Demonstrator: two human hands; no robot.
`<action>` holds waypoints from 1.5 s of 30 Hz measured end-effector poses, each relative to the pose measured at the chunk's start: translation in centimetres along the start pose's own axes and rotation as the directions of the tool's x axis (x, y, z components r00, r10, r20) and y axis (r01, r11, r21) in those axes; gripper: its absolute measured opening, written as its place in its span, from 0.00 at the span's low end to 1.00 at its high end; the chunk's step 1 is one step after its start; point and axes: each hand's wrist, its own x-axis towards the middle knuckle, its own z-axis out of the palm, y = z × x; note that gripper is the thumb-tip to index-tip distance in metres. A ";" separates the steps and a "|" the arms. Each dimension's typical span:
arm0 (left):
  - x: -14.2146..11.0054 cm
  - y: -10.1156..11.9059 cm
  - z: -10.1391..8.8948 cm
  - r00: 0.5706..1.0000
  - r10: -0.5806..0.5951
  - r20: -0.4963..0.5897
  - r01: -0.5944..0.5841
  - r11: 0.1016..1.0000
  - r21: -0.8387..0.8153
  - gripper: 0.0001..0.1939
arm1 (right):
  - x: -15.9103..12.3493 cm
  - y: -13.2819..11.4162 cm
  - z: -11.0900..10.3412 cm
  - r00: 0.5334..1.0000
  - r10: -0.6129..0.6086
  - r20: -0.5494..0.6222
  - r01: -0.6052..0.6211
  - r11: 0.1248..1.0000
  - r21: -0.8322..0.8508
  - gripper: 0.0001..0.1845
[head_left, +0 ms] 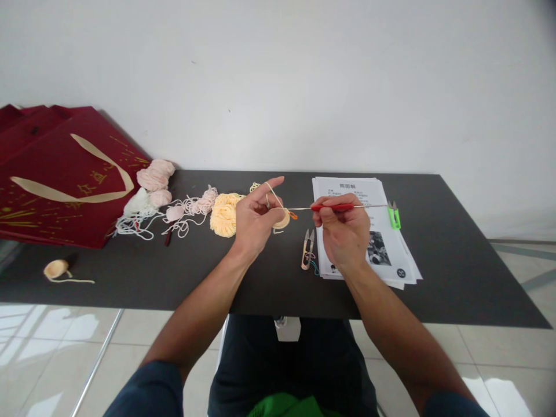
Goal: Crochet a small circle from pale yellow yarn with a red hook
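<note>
My left hand (256,219) pinches a small cream crochet piece (282,220), its index finger raised with yellow yarn running over it. An orange stitch marker (293,215) hangs at the edge of the piece. In my right hand (345,226) is a crochet hook (334,207) with a red grip, held level, its metal shaft reaching left to the crochet piece. Whether the tip is inside a stitch is too small to tell. A yellow yarn ball (225,215) lies just left of my left hand, partly behind it.
Printed sheets (351,184) lie under my right hand, with green thread snips (394,216) on their right edge. Other snips (308,250) lie left of the sheets. Pink yarn (155,175), white yarn (138,204), a small cream crocheted cup (56,269) and a dark red bag (56,174) are leftward.
</note>
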 end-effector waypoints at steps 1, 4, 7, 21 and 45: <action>0.1 0.0 -0.1 1.000 -0.019 0.015 0.020 0.999 -0.031 0.30 | 0.0 -0.1 0.0 1.000 0.004 0.007 -0.005 1.000 0.016 0.10; 0.2 0.2 -0.2 0.996 -0.069 0.054 0.074 0.992 -0.104 0.29 | -0.1 -0.4 0.2 1.000 0.007 0.016 -0.008 0.999 0.048 0.09; 0.4 0.4 -0.3 0.991 -0.111 0.067 0.121 0.981 -0.153 0.28 | 0.0 -0.5 0.4 1.000 0.021 -0.001 -0.021 0.999 0.049 0.11; -0.1 -0.2 0.1 0.996 -0.083 0.006 0.084 0.996 -0.023 0.14 | -0.1 0.7 1.0 0.958 0.282 -0.054 -0.267 0.944 0.194 0.10; -0.2 -0.1 0.8 0.971 -0.238 0.007 0.226 0.908 -0.352 0.30 | -3.0 1.1 1.4 0.920 -0.355 0.166 0.392 0.813 -0.432 0.18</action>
